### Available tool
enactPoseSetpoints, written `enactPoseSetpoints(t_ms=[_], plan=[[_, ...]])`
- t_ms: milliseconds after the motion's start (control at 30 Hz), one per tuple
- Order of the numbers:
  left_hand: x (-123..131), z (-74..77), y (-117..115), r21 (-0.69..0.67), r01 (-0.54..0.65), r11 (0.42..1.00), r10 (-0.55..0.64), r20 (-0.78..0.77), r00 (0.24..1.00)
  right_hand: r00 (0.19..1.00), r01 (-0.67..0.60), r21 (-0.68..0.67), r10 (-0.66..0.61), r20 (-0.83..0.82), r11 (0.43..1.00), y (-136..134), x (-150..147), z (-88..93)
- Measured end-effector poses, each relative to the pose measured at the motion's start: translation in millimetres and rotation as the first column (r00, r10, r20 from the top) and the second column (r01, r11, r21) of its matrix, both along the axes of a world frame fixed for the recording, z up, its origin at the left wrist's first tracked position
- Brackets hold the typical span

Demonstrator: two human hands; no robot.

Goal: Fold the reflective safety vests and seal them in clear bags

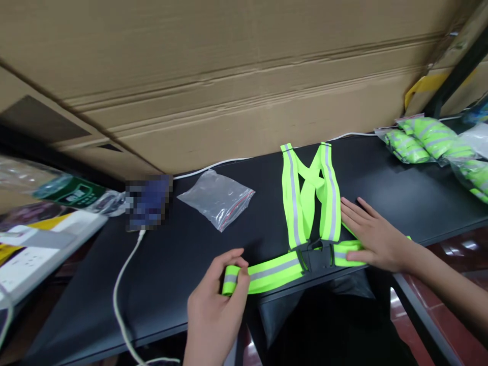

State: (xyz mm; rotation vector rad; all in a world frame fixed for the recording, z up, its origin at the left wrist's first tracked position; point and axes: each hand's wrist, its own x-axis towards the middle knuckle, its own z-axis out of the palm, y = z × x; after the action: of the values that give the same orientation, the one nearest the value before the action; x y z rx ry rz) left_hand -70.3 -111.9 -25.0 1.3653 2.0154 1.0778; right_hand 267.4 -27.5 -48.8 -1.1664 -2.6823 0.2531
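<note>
A neon yellow-green reflective vest (294, 208) of elastic straps with grey stripes lies on the black table. Its two shoulder straps cross at the back, and a black buckle (318, 256) joins the waist belt near the table's front edge. My left hand (219, 300) pinches the left end of the waist belt, which loops between thumb and fingers. On the other side, my right hand (375, 239) lies flat with fingers stretched over the right part of the belt, fingertips at the shoulder strap. A clear zip bag (217, 198) with a red seal line lies left of the vest.
Packed vests in clear bags (430, 140) are heaped at the back right. A white cable (118, 295) runs from a blurred blue device (150, 203) at left. A power strip (34, 254) and a water bottle (72, 195) lie far left. Cardboard (247, 117) walls the back.
</note>
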Motion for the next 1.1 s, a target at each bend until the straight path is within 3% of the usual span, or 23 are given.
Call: enactPoseSetpoints(t_ms=[167,233,333,467,533,600,700,800,933,1100], plan=[[-9.1,-5.6,-2.1,-0.020,0.165,0.986,-0.167,-0.138,0.976,0.987,0.142,0.150,-0.128,-0.101,0.978,27.8,-7.6,22.0],[-2.8,-2.5,-0.8,0.028,0.178,0.984,-0.166,-0.246,0.955,0.973,0.180,0.192,-0.146,-0.179,0.965,33.1,-16.3,35.0],[19.5,7.8,9.3,0.117,0.202,0.972,-0.159,-0.302,0.940,0.982,0.096,0.161,-0.067,-0.174,0.982,43.8,-36.0,43.8],[59.9,18.6,43.4,0.051,0.279,0.959,-0.260,-0.234,0.937,0.999,-0.046,-0.008,0.045,-0.026,0.999,66.2,-62.0,26.7],[76.3,19.4,64.0,-0.056,0.236,0.970,-0.242,-0.266,0.933,0.997,-0.072,-0.080,0.075,0.036,0.994,75.4,-68.8,13.4],[86.5,18.0,81.1,-0.172,0.192,0.966,-0.239,-0.317,0.918,0.994,-0.085,-0.102,0.091,0.059,0.991,80.3,-70.8,3.4],[91.0,14.1,95.8,-0.236,0.158,0.959,-0.235,-0.348,0.907,0.995,-0.095,-0.072,0.098,0.032,0.993,81.3,-69.1,-2.6],[89.2,10.4,100.2,-0.235,0.178,0.956,-0.245,-0.295,0.924,0.994,-0.109,-0.040,0.110,0.012,0.993,79.7,-67.9,-2.3],[90.6,5.5,100.9,-0.119,0.273,0.955,-0.294,-0.235,0.927,0.994,-0.106,-0.008,0.106,-0.001,0.994,78.8,-70.4,-1.1],[97.3,-0.2,97.8,-0.069,0.404,0.912,-0.395,-0.407,0.823,0.995,-0.096,-0.024,0.095,-0.040,0.995,81.1,-71.9,-0.4]])
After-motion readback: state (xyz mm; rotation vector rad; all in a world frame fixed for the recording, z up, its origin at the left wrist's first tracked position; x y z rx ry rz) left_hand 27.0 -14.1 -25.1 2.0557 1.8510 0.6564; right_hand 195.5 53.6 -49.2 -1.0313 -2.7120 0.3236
